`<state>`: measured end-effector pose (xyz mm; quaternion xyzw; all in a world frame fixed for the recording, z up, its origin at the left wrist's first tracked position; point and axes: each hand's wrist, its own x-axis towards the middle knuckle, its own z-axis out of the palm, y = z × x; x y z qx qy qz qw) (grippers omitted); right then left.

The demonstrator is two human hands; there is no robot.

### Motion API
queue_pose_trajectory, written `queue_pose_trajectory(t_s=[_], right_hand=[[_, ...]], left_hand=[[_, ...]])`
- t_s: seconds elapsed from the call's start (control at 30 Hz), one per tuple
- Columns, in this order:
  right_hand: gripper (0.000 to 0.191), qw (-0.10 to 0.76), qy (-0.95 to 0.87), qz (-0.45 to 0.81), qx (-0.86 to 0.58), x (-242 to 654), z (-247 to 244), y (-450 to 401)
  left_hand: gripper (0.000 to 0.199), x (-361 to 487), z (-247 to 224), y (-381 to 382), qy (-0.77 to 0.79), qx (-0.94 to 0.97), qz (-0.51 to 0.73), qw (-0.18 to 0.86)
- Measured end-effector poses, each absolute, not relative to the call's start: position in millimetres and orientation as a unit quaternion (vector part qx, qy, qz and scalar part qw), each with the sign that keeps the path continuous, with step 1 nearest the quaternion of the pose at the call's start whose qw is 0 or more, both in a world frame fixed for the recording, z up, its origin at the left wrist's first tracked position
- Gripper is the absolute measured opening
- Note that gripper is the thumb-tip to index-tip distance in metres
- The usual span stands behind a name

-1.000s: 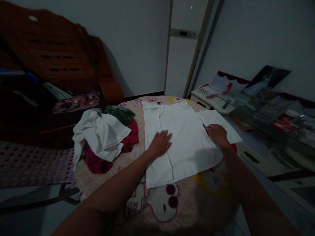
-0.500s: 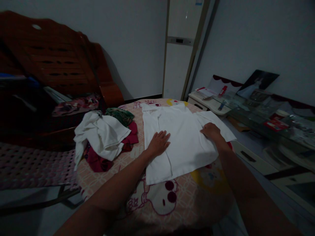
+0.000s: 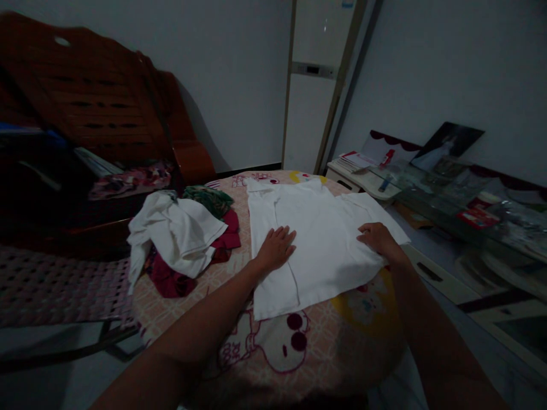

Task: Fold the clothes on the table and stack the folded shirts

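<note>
White garment under both hands; tablecloth shows past its near hem.

Worktop: rounded outline, fully draped in a pinkish lattice-patterned cloth printed with a white cartoon dog. Centre to right edge: plain white fabric shirt, spread flat, left side folded inward. Left: loose heap; crumpled white cloth over dark-red cloth, dark-green patterned cloth just behind.
</note>
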<state>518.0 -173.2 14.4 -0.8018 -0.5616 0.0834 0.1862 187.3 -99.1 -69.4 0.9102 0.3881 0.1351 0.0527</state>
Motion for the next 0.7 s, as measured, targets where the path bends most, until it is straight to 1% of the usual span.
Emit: queue_pose_trajectory(t_s=[0.07, 0.13, 0.23, 0.4, 0.47, 0.53, 0.6, 0.7], right_hand=[[0.024, 0.225, -0.602, 0.134, -0.755, 502.8, 24.7, -177.5], [0.031, 0.249, -0.622, 0.212, -0.711, 481.8, 31.8, -179.9], [0.039, 0.238, -0.627, 0.327, -0.665, 444.8, 30.0, -179.5], [0.03, 0.185, -0.635, 0.386, -0.642, 398.7, 6.5, -177.1], [0.023, 0.168, -0.631, 0.446, -0.613, 393.7, 0.1, -176.0], [0.014, 0.178, -0.617, 0.5, -0.58, 396.6, -2.6, -170.7], [0.014, 0.24, -0.592, 0.505, -0.58, 405.2, -3.0, -158.5], [0.012, 0.403, -0.498, 0.437, -0.632, 422.8, -4.2, -127.5]], left_hand=[[0.05, 186.9, -71.8, -97.9, 0.383, 0.908, 0.156, 0.066], [0.046, 186.0, -75.4, -96.2, 0.364, 0.906, 0.196, 0.087], [0.04, 184.2, -80.9, -93.5, 0.31, 0.905, 0.263, 0.13], [0.04, 185.2, -81.1, -94.9, 0.229, 0.903, 0.311, 0.187], [0.041, 188.0, -77.7, -98.3, 0.214, 0.903, 0.308, 0.208], [0.042, 191.2, -73.1, -102.7, 0.205, 0.905, 0.295, 0.228], [0.043, 194.0, -67.6, -107.3, 0.196, 0.91, 0.274, 0.242], [0.046, 197.0, -58.5, -113.7, 0.155, 0.928, 0.229, 0.249]])
